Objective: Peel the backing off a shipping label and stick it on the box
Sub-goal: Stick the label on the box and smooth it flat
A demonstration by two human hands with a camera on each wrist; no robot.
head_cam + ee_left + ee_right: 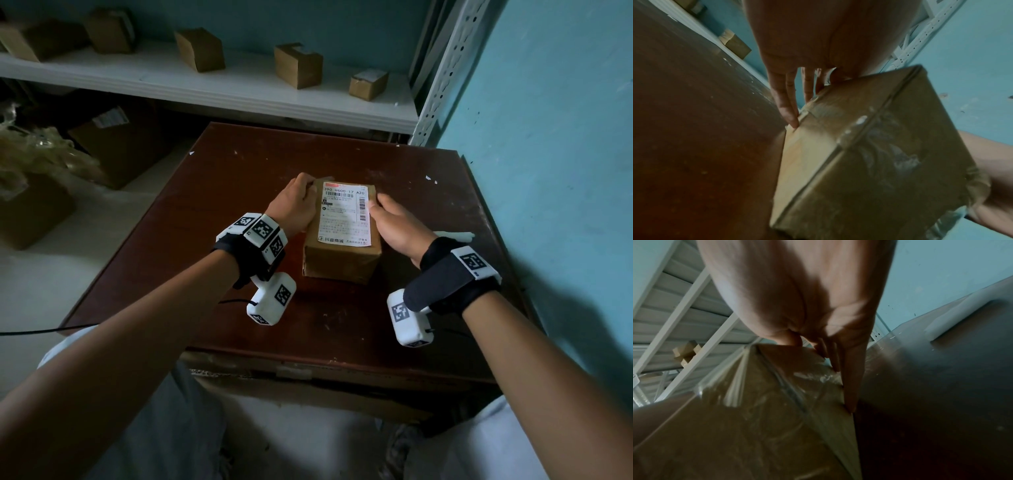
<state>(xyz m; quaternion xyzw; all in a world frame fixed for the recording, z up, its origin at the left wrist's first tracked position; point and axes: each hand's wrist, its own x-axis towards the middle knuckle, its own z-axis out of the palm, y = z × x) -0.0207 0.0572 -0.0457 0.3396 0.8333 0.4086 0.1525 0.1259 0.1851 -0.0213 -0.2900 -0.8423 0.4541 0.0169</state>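
From the head view, a brown taped cardboard box [340,257] sits mid-table on the dark red-brown wooden table [212,205], a white printed shipping label [345,214] flat on top; the left hand [293,205] at 9 o'clock and right hand [394,224] at 3 o'clock flank it. The left wrist view shows straight fingers [786,104] pressed against the box's side. The right wrist view shows likewise extended fingers [852,386] along the opposite side, thumb on the top edge, and a white peeled backing strip [953,318] at 2 o'clock.

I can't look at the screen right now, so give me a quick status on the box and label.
Left hand and right hand flank the box, fingers straight against its sides. Shipping label lies flat on top. Peeled backing on table, clear of work.
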